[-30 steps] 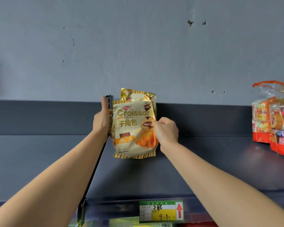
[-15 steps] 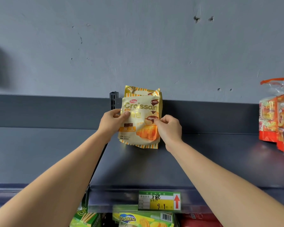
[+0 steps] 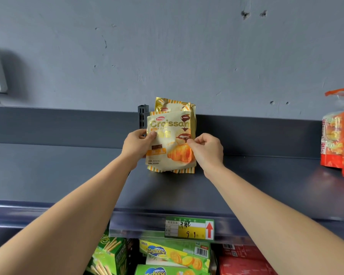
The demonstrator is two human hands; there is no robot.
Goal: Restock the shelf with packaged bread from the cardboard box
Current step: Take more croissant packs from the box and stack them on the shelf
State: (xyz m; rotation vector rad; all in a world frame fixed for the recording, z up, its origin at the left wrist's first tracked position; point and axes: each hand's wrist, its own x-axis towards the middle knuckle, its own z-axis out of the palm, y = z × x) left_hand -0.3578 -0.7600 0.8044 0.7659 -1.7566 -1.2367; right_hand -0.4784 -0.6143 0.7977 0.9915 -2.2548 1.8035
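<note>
Now we are holding the front croissant pack (image 3: 171,142) upright on the shelf (image 3: 246,185), directly in front of a second pack (image 3: 175,105) of the same kind, which is standing at the back panel beside the slotted post (image 3: 142,118). Our left grip (image 3: 136,144) is pinching the left edge of the front pack, with the thumb lying on the printed face. Our right grip (image 3: 207,149) is pinching the right edge between thumb and forefinger, with the other fingers curled. The bottom seam seems to be touching the shelf. To do this step well, we are thinking that the pack should lean lightly on the one behind it, with its face to the front and its lower edge flat. Both sides should then be let go together, so that the soft bag is not tipping forward. A gentle hold is better, because the bread inside is probably crushing easily. The cardboard box is not in view. On the pack we are reading "Croissan", with the end of the word lost at the bent edge. The Chinese characters below it are partly under the thumb, and the small red logo is too small to read. The price tag (image 3: 189,228) is showing handwritten characters, "9 1" on yellow and a red arrow pointing up. Under the shelf, the yellow-green boxes (image 3: 175,255) are saying "Zecheese".
</note>
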